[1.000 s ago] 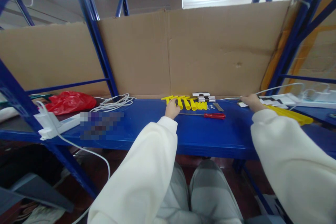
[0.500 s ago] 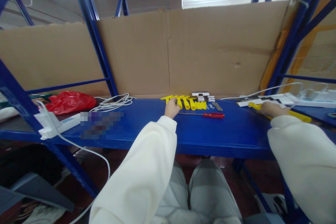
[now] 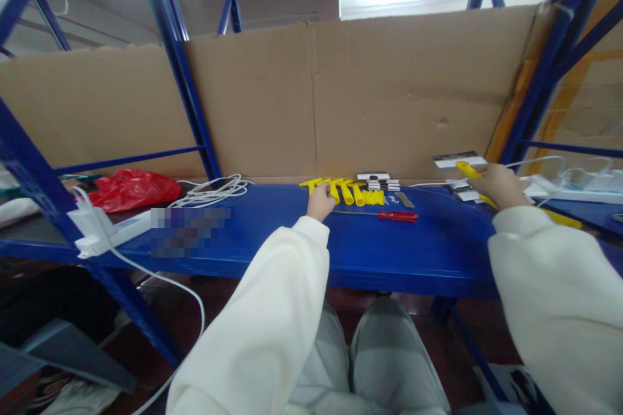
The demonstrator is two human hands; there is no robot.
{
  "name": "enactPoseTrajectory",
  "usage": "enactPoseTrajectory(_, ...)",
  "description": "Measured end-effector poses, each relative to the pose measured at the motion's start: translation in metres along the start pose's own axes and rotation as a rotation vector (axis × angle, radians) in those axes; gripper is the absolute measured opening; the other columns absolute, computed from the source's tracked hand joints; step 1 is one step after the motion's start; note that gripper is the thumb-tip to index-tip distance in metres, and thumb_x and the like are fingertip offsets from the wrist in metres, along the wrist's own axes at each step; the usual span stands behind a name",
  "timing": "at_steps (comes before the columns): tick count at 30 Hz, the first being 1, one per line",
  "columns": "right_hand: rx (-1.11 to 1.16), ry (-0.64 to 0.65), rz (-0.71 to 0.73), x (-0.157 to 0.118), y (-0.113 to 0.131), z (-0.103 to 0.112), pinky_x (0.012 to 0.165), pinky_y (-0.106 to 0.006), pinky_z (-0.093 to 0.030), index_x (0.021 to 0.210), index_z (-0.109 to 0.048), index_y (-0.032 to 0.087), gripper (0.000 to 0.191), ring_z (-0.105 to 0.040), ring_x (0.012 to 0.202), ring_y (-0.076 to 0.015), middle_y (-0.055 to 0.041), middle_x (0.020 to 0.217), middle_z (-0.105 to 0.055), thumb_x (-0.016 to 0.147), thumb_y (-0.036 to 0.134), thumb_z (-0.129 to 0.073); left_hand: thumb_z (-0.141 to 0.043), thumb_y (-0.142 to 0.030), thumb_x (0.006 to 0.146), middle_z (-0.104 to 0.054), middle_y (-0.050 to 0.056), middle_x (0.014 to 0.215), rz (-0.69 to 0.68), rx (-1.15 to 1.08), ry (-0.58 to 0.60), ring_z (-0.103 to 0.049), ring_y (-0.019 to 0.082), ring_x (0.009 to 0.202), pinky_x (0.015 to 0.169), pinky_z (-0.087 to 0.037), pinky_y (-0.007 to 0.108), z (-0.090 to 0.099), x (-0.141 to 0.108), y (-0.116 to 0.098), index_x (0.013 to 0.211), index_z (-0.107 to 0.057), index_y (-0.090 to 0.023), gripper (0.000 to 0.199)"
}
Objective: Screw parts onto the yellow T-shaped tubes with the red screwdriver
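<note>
My left hand point(image 3: 321, 201) rests on the blue shelf with its fingers curled together, right against a row of yellow T-shaped plastic tools point(image 3: 346, 192). Whatever it pinches is hidden by the fingers. A screwdriver point(image 3: 398, 216) with a red handle lies just right of it, its shaft pointing to the hand. Over at the right, my right hand point(image 3: 503, 187) is closed round a yellow plastic tool point(image 3: 468, 170), whose rounded end sticks out to the left. A flat black-and-white packet point(image 3: 460, 160) is raised at that end; whether the fingers also grip it, I cannot tell.
Small white-and-black boxes point(image 3: 379, 181) stand behind short yellow pieces point(image 3: 374, 198) and a small metal blade point(image 3: 403, 200). A power strip point(image 3: 114, 233), coiled white cable point(image 3: 219, 190) and red bag point(image 3: 136, 190) lie left. Cardboard point(image 3: 370, 97) closes the back, between blue posts.
My right hand has risen and shifted slightly left with the yellow tool, and the flat packet has come up off the shelf. My left hand has stayed nearly in place.
</note>
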State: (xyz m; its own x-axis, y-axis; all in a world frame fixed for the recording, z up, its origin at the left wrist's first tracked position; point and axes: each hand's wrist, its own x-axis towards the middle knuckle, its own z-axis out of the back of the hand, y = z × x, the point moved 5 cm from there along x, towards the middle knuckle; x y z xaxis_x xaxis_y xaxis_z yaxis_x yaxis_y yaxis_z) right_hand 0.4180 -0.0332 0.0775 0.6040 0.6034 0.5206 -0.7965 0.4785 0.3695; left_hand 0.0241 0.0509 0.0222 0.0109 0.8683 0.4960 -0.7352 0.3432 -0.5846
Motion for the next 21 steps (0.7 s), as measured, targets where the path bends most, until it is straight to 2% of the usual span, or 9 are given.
enactPoseTrajectory(1, 0.001, 0.033, -0.025, -0.002, 0.010, 0.003, 0.093, -0.057, -0.039, 0.111, -0.072, 0.019, 0.034, -0.065, 0.108, -0.0387, -0.0209, 0.109, -0.072, 0.080, 0.032, -0.066, -0.050, -0.001, 0.080, -0.073, 0.009, 0.126, 0.001, -0.003, -0.001, -0.065, 0.021, 0.121, 0.108, -0.047, 0.031, 0.000, 0.000, 0.000, 0.127, -0.067, -0.015, 0.052)
enactPoseTrajectory(3, 0.054, 0.029, 0.015, -0.006, 0.036, 0.009, 0.097, -0.055, -0.039, 0.118, -0.071, 0.022, 0.039, -0.063, 0.114, -0.0373, -0.0181, 0.117, -0.070, 0.080, 0.029, -0.065, -0.050, -0.001, 0.080, -0.072, 0.009, 0.127, 0.000, -0.008, -0.001, -0.065, 0.020, 0.121, 0.107, -0.047, 0.030, 0.000, 0.001, 0.001, 0.128, -0.066, -0.016, 0.052)
enactPoseTrajectory(6, 0.216, -0.017, 0.101, -0.012, 0.080, 0.007, 0.093, -0.053, -0.044, 0.111, -0.073, 0.023, 0.036, -0.065, 0.107, -0.0350, -0.0138, 0.109, -0.072, 0.076, 0.031, -0.070, -0.051, -0.003, 0.083, -0.071, 0.008, 0.129, 0.000, -0.013, -0.008, -0.064, 0.019, 0.122, 0.108, -0.047, 0.029, 0.000, 0.001, 0.001, 0.130, -0.064, -0.017, 0.050)
enactPoseTrajectory(9, 0.387, -0.050, 0.234, -0.023, 0.123, -0.007, 0.088, -0.046, -0.047, 0.101, -0.074, 0.023, 0.032, -0.066, 0.098, -0.0309, -0.0111, 0.099, -0.074, 0.072, 0.037, -0.075, -0.053, -0.009, 0.088, -0.069, 0.010, 0.133, -0.013, -0.030, -0.018, -0.063, 0.019, 0.125, 0.110, -0.045, 0.030, 0.000, 0.000, 0.000, 0.134, -0.061, -0.015, 0.046)
enactPoseTrajectory(12, 0.450, 0.010, 0.331, -0.045, 0.155, -0.028, 0.087, -0.043, -0.047, 0.101, -0.072, 0.023, 0.031, -0.066, 0.097, -0.0296, -0.0088, 0.100, -0.075, 0.073, 0.036, -0.075, -0.056, -0.014, 0.090, -0.065, 0.011, 0.139, -0.030, -0.053, -0.007, -0.061, 0.020, 0.128, 0.111, -0.044, 0.033, -0.003, 0.000, 0.000, 0.137, -0.058, -0.015, 0.047)
enactPoseTrajectory(14, 0.468, 0.042, 0.415, -0.064, 0.170, -0.039, 0.087, -0.042, -0.046, 0.100, -0.072, 0.025, 0.029, -0.067, 0.097, -0.0295, -0.0067, 0.099, -0.076, 0.073, 0.035, -0.075, -0.059, -0.016, 0.089, -0.061, 0.011, 0.143, -0.040, -0.060, -0.005, -0.058, 0.021, 0.131, 0.113, -0.043, 0.035, -0.005, 0.001, -0.001, 0.138, -0.057, -0.016, 0.049)
enactPoseTrajectory(17, 0.435, 0.153, 0.499, -0.089, 0.180, -0.053, 0.085, -0.039, -0.046, 0.094, -0.071, 0.027, 0.021, -0.068, 0.097, -0.0288, -0.0038, 0.094, -0.077, 0.073, 0.029, -0.074, -0.061, -0.017, 0.089, -0.061, 0.011, 0.143, -0.077, -0.083, -0.020, -0.055, 0.022, 0.135, 0.115, -0.041, 0.037, -0.003, 0.001, -0.004, 0.134, -0.061, -0.016, 0.045)
enactPoseTrajectory(21, 0.408, 0.262, 0.527, -0.109, 0.179, -0.061, 0.085, -0.038, -0.046, 0.098, -0.069, 0.025, 0.022, -0.069, 0.099, -0.0293, -0.0072, 0.101, -0.077, 0.076, 0.024, -0.070, -0.062, -0.017, 0.089, -0.072, 0.011, 0.125, -0.081, -0.172, -0.016, -0.065, 0.023, 0.122, 0.110, -0.046, 0.038, -0.002, 0.002, -0.007, 0.115, -0.071, -0.015, 0.027)
